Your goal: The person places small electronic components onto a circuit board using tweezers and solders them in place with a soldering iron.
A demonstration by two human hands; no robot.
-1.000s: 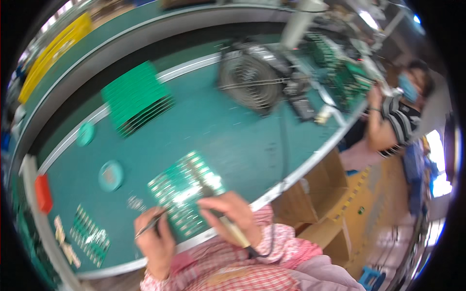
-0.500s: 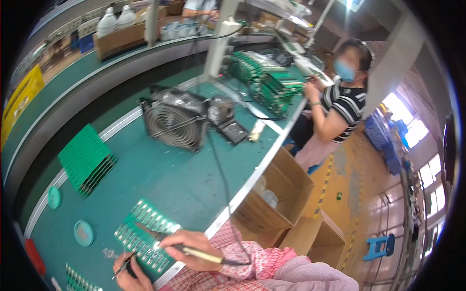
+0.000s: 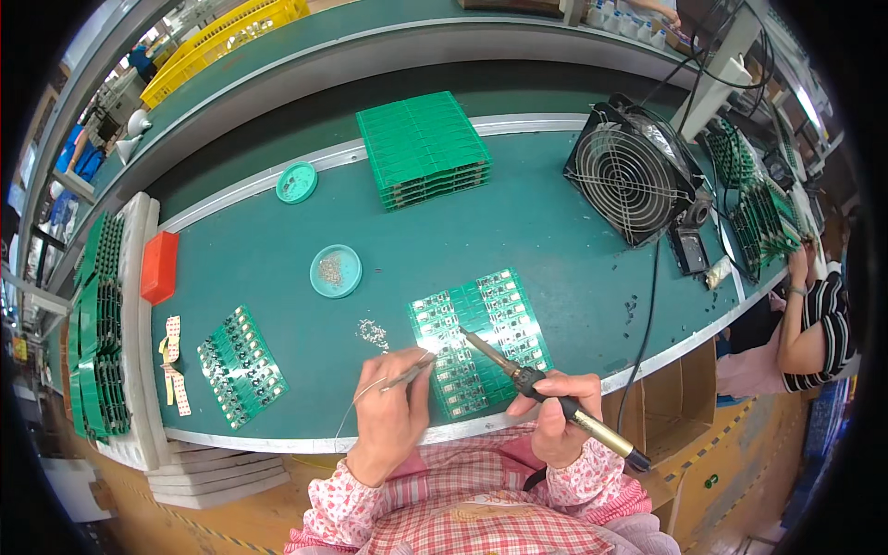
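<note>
A green circuit board panel (image 3: pixel 476 319) with rows of small parts lies flat at the bench's front edge. My right hand (image 3: pixel 555 430) is closed round the handle of a soldering iron (image 3: pixel 589 423), whose tip slants down to the panel's upper middle. My left hand (image 3: pixel 388 425), at the panel's left edge, pinches a pair of tweezers (image 3: pixel 409 373) pointing at the panel. A thin wire (image 3: pixel 348 413), probably solder, loops from that hand. Just beyond it lies a loose heap of tiny parts (image 3: pixel 373 334). Whether the tweezers grip a part is too small to see.
A teal dish (image 3: pixel 351 285) holds tiny parts; another teal dish (image 3: pixel 297 182) stands behind. A second populated board (image 3: pixel 242 368) lies left, near a red box (image 3: pixel 160 267). Stacked green boards (image 3: pixel 424 139) stand at the back. A black fan (image 3: pixel 629 176) and a cable are right, near a co-worker (image 3: pixel 814 319).
The view has swung left, bringing the panel to the middle. My left hand with the tweezers now reaches up to the panel's left edge; the iron stays over the panel.
</note>
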